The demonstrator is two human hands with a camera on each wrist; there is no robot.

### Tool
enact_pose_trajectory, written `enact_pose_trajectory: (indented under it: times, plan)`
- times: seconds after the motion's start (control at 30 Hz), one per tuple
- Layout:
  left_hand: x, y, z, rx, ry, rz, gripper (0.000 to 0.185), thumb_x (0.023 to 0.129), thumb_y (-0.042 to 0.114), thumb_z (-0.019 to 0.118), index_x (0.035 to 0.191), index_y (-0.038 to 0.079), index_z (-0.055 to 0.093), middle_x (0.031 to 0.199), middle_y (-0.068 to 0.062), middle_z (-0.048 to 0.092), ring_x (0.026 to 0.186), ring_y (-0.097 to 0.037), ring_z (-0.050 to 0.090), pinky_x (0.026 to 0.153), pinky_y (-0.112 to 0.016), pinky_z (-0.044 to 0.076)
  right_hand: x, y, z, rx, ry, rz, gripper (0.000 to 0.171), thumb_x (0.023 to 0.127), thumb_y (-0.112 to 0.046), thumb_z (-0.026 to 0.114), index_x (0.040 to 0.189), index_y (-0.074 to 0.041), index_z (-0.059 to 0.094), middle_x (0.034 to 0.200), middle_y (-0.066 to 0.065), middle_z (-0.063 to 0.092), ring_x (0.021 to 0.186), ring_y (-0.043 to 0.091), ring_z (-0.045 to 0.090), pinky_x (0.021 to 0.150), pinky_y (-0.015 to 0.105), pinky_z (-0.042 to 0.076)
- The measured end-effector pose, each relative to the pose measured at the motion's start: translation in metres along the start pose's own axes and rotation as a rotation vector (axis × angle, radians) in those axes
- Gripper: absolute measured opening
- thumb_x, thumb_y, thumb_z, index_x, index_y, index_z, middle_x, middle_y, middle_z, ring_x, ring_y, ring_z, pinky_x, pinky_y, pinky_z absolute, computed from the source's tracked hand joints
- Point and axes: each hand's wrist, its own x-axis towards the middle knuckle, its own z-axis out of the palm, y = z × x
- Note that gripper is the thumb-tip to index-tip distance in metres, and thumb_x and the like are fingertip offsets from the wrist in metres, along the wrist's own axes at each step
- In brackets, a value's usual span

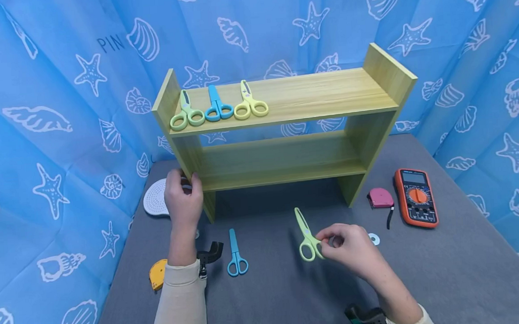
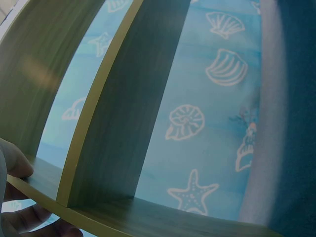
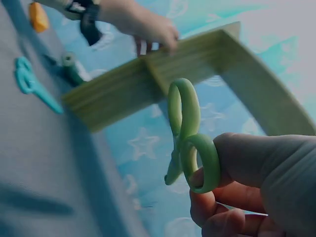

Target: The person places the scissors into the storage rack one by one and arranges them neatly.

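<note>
My right hand [image 1: 351, 250] pinches one handle ring of the light green scissors [image 1: 306, 238], holding them above the table with the blades pointing away. In the right wrist view the same scissors [image 3: 190, 143] show their two rings close up. At the left, my left hand [image 1: 184, 201] grips the side panel of the wooden shelf [image 1: 283, 178], thumb on the inner face and fingers around the outside. On the top board lie green scissors [image 1: 187, 112], blue scissors [image 1: 217, 105] and yellow scissors [image 1: 249, 103] in a row. Another pair of blue scissors [image 1: 236, 257] lies on the table.
A multimeter [image 1: 417, 197], a pink tape measure [image 1: 380, 197] and a white ring [image 1: 374, 238] lie on the right. On the left are a yellow tape measure [image 1: 158, 273] and a white oval object [image 1: 156, 198], partly behind my left hand. A blue curtain [image 1: 251, 28] hangs behind.
</note>
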Motion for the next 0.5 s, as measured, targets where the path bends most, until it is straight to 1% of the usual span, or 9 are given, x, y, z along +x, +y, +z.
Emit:
enact_pose_trajectory:
  times: [0.17,0.3,0.37,0.5]
  plan:
    - [0.0,-0.001,-0.001,0.004,-0.009,0.005,0.017,0.098,0.011,0.061,0.105,-0.004,0.061,0.093,-0.018,0.059,0.077,-0.03,0.064,0.062,-0.037,0.055,-0.008,-0.008,-0.024,0.003,0.036,-0.03,0.016,0.082,0.001,0.074,0.092,-0.011,0.078,0.075,-0.002,0.06,0.061,0.013,0.051,0.049,0.026,0.039]
    - [0.0,0.0,-0.001,-0.002,-0.015,0.008,0.018,0.098,0.012,0.061,0.104,-0.004,0.061,0.093,-0.018,0.059,0.078,-0.028,0.063,0.062,-0.045,0.056,-0.014,-0.012,-0.042,0.013,0.074,-0.063,0.015,0.084,0.002,0.076,0.093,-0.01,0.078,0.074,-0.001,0.06,0.058,0.014,0.051,0.047,0.026,0.039]
    - [0.0,0.0,-0.001,-0.002,-0.014,0.006,0.017,0.098,0.012,0.061,0.104,-0.004,0.061,0.093,-0.018,0.059,0.078,-0.028,0.063,0.062,-0.044,0.056,-0.017,-0.014,-0.051,0.013,0.102,-0.085,0.016,0.084,0.003,0.077,0.095,-0.009,0.078,0.073,0.0,0.06,0.058,0.015,0.051,0.047,0.026,0.039]
    - [0.0,0.001,-0.001,-0.003,-0.01,-0.005,0.017,0.098,0.011,0.062,0.105,-0.004,0.061,0.093,-0.017,0.059,0.078,-0.028,0.063,0.062,-0.035,0.054,-0.021,-0.016,-0.069,0.018,0.164,-0.135,0.016,0.084,0.003,0.078,0.096,-0.007,0.078,0.071,0.001,0.056,0.057,0.015,0.049,0.046,0.027,0.038]
